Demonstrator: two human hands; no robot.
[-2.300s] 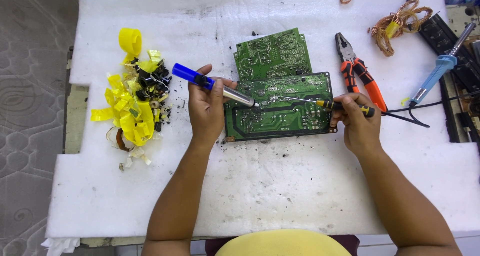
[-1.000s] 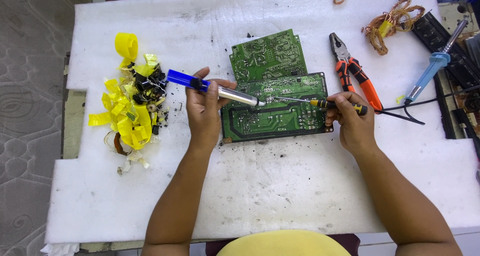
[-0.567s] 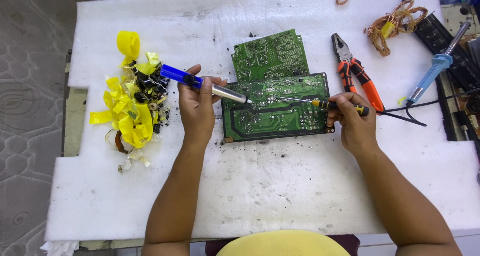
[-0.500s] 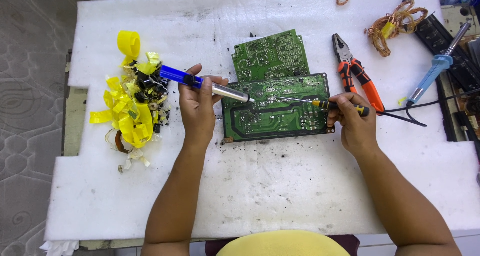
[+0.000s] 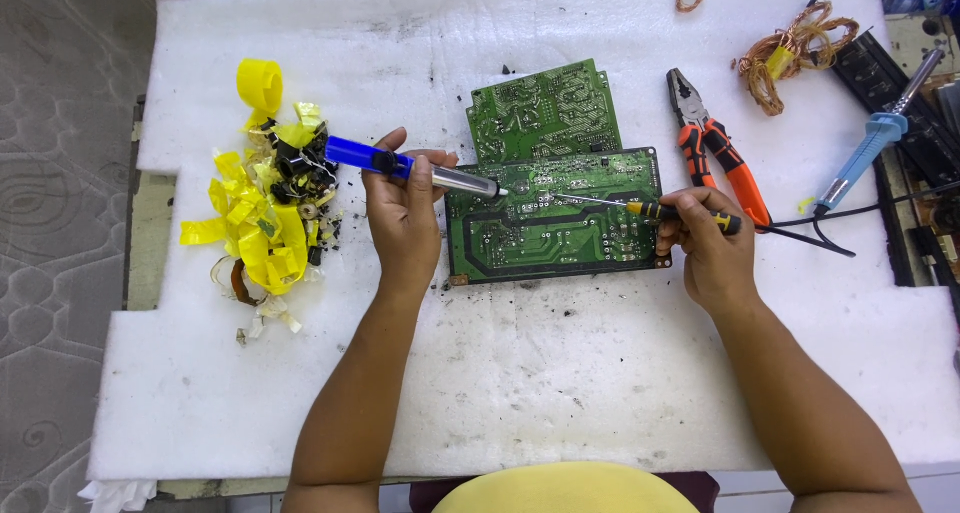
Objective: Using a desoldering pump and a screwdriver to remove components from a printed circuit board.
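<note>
A blue-handled desoldering pump lies slanted left of centre, its silvery tip on a green circuit board lying flat mid-frame. From the right, a soldering iron — thin, black-and-yellow grip — touches the board's upper middle.

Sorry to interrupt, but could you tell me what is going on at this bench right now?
A person is working on a green circuit board lying solder side up on a white foam pad. The left hand holds a blue-handled desoldering pump with its tip at the board's upper edge. The right hand holds a corded soldering iron, its tip on the board. A second board, orange pliers, a spare blue iron and a heap of yellow tape scraps lie around.
</note>
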